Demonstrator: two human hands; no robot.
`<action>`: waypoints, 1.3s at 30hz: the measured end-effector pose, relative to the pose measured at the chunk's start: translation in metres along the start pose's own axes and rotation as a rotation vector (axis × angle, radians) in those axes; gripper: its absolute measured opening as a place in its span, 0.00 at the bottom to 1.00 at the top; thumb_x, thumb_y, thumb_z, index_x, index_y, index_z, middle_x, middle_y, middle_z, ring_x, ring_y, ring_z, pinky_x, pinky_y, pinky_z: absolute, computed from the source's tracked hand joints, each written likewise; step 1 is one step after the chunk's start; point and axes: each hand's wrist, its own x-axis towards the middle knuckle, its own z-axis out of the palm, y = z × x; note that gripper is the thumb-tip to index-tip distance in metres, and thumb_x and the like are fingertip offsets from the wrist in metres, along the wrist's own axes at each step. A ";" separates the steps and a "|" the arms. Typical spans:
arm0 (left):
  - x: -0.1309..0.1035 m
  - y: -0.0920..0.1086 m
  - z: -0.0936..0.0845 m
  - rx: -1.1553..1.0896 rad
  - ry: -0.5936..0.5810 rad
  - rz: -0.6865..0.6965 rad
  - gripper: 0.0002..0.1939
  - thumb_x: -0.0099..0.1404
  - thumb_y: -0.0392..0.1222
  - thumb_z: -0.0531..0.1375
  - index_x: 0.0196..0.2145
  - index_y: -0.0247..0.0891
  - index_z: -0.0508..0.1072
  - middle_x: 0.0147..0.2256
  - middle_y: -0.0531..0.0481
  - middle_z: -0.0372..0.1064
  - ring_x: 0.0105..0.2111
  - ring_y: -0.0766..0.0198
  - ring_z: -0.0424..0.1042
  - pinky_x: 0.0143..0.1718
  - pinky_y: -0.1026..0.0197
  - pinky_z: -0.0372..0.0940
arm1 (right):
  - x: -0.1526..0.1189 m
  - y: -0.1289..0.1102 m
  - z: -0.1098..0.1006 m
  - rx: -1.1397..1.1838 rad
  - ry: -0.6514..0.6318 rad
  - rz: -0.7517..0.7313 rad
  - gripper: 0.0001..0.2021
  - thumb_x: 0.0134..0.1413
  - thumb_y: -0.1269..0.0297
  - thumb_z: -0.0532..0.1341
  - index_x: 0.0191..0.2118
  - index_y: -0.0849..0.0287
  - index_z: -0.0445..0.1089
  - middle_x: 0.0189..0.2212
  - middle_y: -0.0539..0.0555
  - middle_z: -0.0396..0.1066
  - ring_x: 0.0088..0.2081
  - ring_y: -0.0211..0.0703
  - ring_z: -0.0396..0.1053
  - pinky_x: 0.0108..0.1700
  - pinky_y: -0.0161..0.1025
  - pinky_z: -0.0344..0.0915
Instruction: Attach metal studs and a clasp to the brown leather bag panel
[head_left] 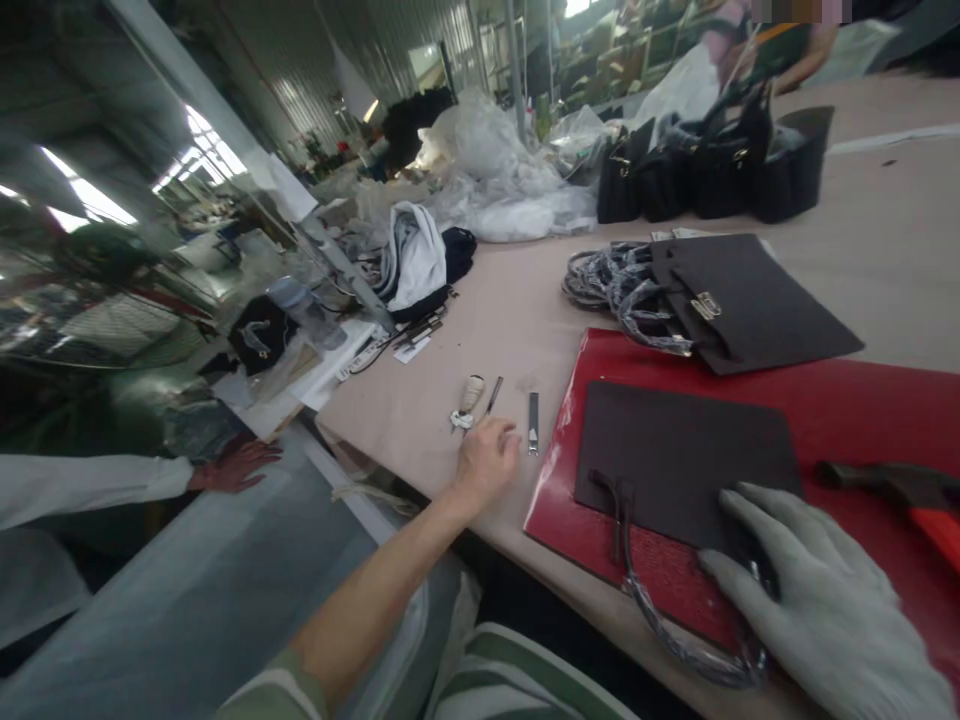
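My bare left hand [489, 462] is low over the table with its fingers curled. A slim dark rod [494, 393] lies right at its fingertips; whether they grip anything is hidden. Beside it are a tool with a pale wrapped handle [472, 392] and a flat metal tool with a forked tip [533, 424]. My gloved right hand [817, 590] rests with fingers stretched over the near right corner of a dark brown bag panel [682, 450]. That panel lies on a red board [559, 500]. Its plastic-wrapped handle [667, 640] loops over the board's near edge.
A hammer [892, 485] with a red grip lies on the board's right. Behind are another brown panel [780, 300] with a clasp, wrapped handles [600, 280] and black handbags [712, 175]. At left, another person's hand [238, 468] rests on a grey surface.
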 end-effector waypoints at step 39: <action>0.008 0.093 0.072 -1.091 -0.370 -0.210 0.19 0.56 0.41 0.73 0.40 0.36 0.70 0.37 0.48 0.79 0.37 0.59 0.81 0.45 0.56 0.77 | -0.007 -0.012 -0.007 0.054 -0.082 0.175 0.25 0.58 0.58 0.63 0.59 0.63 0.70 0.62 0.64 0.65 0.64 0.68 0.58 0.66 0.66 0.58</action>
